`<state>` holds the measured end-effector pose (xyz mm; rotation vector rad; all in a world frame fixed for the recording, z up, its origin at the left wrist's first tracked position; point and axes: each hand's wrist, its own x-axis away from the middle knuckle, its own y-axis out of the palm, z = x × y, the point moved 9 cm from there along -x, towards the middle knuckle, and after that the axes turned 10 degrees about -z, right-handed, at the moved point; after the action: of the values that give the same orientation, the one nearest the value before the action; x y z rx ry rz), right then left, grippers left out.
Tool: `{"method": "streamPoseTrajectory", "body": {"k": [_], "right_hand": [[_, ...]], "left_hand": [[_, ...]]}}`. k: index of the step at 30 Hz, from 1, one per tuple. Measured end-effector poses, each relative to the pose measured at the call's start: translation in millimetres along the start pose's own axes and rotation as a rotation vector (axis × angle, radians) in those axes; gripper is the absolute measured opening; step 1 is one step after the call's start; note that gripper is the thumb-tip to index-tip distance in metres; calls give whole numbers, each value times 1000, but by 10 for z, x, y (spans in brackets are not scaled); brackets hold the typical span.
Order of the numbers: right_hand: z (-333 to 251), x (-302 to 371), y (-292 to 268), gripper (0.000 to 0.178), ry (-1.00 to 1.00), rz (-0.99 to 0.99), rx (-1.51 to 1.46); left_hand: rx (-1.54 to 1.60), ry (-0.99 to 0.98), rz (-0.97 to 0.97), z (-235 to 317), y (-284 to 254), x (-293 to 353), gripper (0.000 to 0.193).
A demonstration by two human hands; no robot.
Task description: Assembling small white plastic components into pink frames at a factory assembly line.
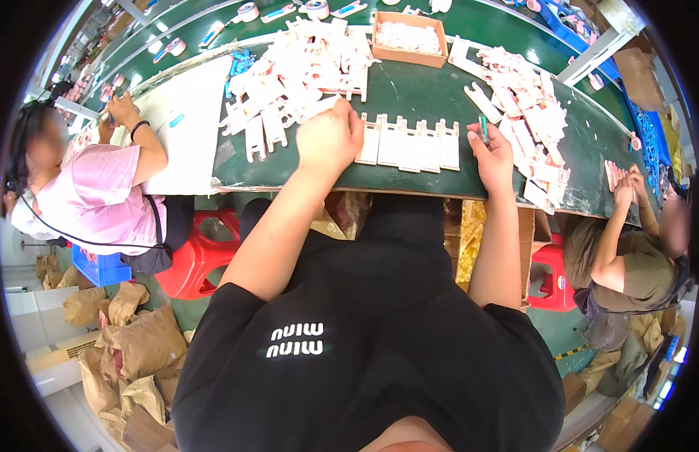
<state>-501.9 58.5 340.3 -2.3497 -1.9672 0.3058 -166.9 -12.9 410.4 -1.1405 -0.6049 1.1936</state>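
Observation:
My left hand (333, 139) is closed above the table, its fingers curled beside the left end of a row of flat pale plastic parts (417, 149). A pale piece shows just behind its knuckles; whether the hand grips it I cannot tell. Several parts in this row lie side by side, with notched ends pointing away from me. My right hand (494, 157) is past the row's right end, thumb and fingers closed on a small green stick-like tool (483, 126) that points up and away.
Loose pale parts are heaped at the left (304, 71) and right (526, 113) on the green table (409, 87). A cardboard box (408, 54) of small pale pieces stands at the back. Co-workers sit on the left (100, 181) and right (636, 256). Behind the table runs a green conveyor (278, 29).

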Motion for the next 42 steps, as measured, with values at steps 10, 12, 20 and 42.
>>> {"method": "streamPoseTrajectory", "body": {"k": [10,12,20,42], "right_hand": [[27,-8,17,11,-6,-15,16],[43,23,-11,11,-5,3,10],[12,-18,23,12,-15,5,119],[48,-9,43,12,-68,9,144]], "left_hand": [[-337,256,100,-434,-252,108,24],[-242,367,227,-324,-525,308,15],[-52,572,-85,-352,-182,524,21],[-279,116,48,-877,-251,201,14]]}}
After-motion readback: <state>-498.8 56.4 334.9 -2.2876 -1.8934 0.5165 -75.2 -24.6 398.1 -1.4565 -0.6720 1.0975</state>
